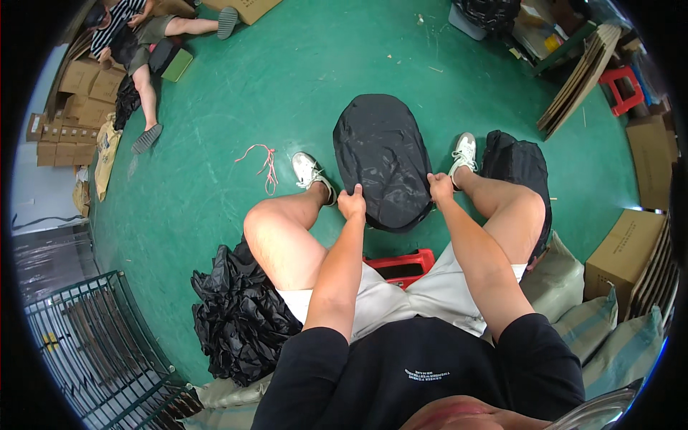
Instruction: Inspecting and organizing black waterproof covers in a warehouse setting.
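Nearest to us is the wearer's black T-shirt point(423, 351), then the white shorts point(380, 294). Between the thighs we note a red plastic stool point(421, 269) with a dark opening in its top. To the left of the seat lies a heap of crumpled black plastic bags point(240, 315); to the right we record stuffed woven sacks point(573, 326) and a closed cardboard box point(620, 251).

The two hands are apart, each closed on the same item. We observe the left hand point(351, 203) gripping the near left edge of a black-wrapped oval bundle point(382, 158), thumb uppermost; the right hand point(441, 188) grips its right edge. Most of the fingers are hidden from us. The bundle is in front of the knees, between two white sneakers point(309, 172), its wrap wrinkled; we cannot tell whether it touches the floor point(236, 93).

Beside the right leg we log a second black-wrapped bundle point(512, 161). A loose pink string point(268, 172) lies left of the left sneaker.

Farther off, we see flat cardboard sheets point(582, 80) leaning at right, near another red stool point(622, 89). At far left a co-worker point(143, 36) in a striped top sits beside stacked cartons point(75, 136).
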{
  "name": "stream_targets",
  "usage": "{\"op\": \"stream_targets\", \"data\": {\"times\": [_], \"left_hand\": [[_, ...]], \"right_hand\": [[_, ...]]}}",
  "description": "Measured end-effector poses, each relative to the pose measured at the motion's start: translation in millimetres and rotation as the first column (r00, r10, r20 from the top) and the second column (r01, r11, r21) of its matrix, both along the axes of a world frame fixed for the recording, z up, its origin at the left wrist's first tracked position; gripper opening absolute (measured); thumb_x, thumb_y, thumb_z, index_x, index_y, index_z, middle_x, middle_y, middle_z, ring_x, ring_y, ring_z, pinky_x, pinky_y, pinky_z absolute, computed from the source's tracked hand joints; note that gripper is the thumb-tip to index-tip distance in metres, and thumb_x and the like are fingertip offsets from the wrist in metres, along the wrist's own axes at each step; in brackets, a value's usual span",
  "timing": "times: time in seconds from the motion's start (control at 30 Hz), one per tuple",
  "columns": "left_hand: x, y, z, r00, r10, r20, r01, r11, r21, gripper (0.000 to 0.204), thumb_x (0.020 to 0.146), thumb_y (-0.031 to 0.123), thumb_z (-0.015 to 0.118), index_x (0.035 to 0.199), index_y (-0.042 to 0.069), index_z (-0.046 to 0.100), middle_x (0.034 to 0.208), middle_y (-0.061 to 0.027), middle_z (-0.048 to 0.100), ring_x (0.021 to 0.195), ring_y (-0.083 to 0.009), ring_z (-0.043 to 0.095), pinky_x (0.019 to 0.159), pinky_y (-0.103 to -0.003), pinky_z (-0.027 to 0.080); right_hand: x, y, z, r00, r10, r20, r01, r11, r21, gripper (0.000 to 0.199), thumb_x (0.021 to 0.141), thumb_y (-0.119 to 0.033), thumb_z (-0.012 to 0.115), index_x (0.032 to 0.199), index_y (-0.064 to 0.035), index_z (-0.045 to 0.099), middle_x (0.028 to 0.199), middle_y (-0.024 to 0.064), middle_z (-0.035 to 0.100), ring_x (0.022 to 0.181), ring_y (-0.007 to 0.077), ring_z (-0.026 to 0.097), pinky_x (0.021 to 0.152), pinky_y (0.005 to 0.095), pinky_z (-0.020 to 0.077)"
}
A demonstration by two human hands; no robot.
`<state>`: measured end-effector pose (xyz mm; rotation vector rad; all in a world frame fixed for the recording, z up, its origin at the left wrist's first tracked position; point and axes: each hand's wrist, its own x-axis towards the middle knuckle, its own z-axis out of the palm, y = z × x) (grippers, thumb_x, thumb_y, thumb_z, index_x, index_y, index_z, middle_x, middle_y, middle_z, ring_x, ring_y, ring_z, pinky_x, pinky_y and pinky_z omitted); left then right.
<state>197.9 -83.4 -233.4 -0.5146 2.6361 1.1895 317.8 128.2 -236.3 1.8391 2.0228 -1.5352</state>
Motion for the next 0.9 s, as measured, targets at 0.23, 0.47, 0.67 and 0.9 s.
{"op": "stream_targets", "data": {"times": [0.23, 0.47, 0.67, 0.9], "left_hand": [[20.6, -27.7, -25.6, 0.985, 0.014, 0.172, -0.035, 0.992, 0.124, 0.042, 0.083, 0.031, 0.071, 0.099, -0.007, 0.063, 0.098, -0.0227, 0.066, 0.093, -0.0355, 0.063, 0.085, -0.04, 0.047], [39.4, -26.7, -26.8, 0.971, 0.052, 0.234, -0.114, 0.958, 0.263, 0.048, 0.082, 0.033, 0.071, 0.105, -0.008, 0.062, 0.105, -0.0242, 0.066, 0.098, -0.0355, 0.063, 0.088, -0.041, 0.046], [31.5, -54.0, -9.3, 0.9, -0.088, 0.427, 0.09, 0.996, 0.016, 0.042, 0.077, 0.031, 0.068, 0.101, -0.004, 0.069, 0.113, -0.0234, 0.064, 0.108, -0.0366, 0.062, 0.095, -0.042, 0.047], [38.4, -49.9, 115.6, 0.587, -0.807, 0.064, 0.791, 0.589, 0.163, 0.034, 0.078, 0.035, 0.066, 0.092, 0.004, 0.071, 0.099, -0.0179, 0.068, 0.091, -0.0359, 0.066, 0.078, -0.044, 0.052]], "right_hand": [[2.3, -13.7, 29.7, 0.963, 0.27, -0.006, -0.269, 0.956, -0.12, 0.067, 0.087, -0.031, 0.068, 0.135, 0.0085, 0.042, 0.067, 0.007, 0.055, 0.05, 0.0162, 0.051, 0.042, 0.032, 0.0406], [24.9, -23.7, 17.6, 0.971, 0.239, 0.003, -0.229, 0.936, -0.266, 0.027, 0.087, -0.024, 0.067, 0.079, -0.0001, 0.058, 0.063, 0.0091, 0.057, 0.043, 0.0168, 0.047, 0.04, 0.0356, 0.0397], [12.7, -21.5, -1.7, 0.802, 0.593, 0.073, -0.507, 0.74, -0.442, 0.031, 0.087, -0.023, 0.063, 0.062, -0.0064, 0.058, 0.048, 0.0043, 0.049, 0.037, 0.0172, 0.044, 0.037, 0.0356, 0.0352], [-7.8, 39.3, 40.7, 0.56, 0.824, 0.089, -0.738, 0.545, -0.398, 0.019, 0.082, -0.019, 0.067, 0.077, -0.0009, 0.063, 0.065, 0.0079, 0.06, 0.048, 0.0194, 0.057, 0.04, 0.034, 0.0471]]}}
